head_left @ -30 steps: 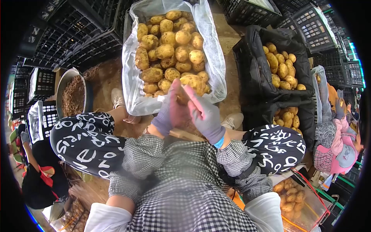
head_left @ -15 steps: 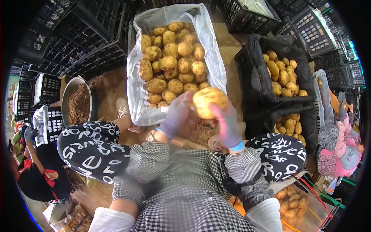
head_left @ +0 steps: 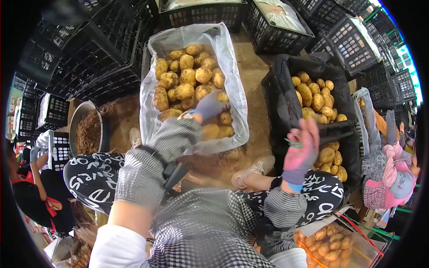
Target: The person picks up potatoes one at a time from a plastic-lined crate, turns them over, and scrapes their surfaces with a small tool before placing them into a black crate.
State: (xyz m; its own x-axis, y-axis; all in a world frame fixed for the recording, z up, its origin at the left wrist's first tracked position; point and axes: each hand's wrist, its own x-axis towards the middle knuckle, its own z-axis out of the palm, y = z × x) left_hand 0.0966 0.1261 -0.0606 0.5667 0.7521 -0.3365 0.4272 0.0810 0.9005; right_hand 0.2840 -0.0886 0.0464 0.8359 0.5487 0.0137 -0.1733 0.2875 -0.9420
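Note:
My left hand (head_left: 212, 106), in a grey-purple glove, is inside the plastic-lined crate (head_left: 240, 118) with its fingers closed round a potato (head_left: 222, 97). Its fingertips are partly hidden. Other yellow, soil-marked potatoes (head_left: 184, 91) lie around it. My right hand (head_left: 302, 145), in a pink and grey glove, is raised beside the black-lined crates, fingers extended and holding no potato. A small green strip (head_left: 293, 143) shows by its thumb; I cannot make out what it is. Behind that hand, cleaner potatoes (head_left: 317, 102) fill part of the upper black-lined crate (head_left: 279, 98).
A lower black-lined crate holds more potatoes (head_left: 328, 156). To the left stands a tub (head_left: 105, 129) of brown debris. Stacked black crates (head_left: 94, 40) rise at the back left. Bagged potatoes (head_left: 328, 241) lie at lower right. Other people (head_left: 389, 174) work at both sides.
The large potato both hands held is no longer in them. My left hand has moved up and into the plastic-lined crate; my right hand has moved right, to the black-lined crates.

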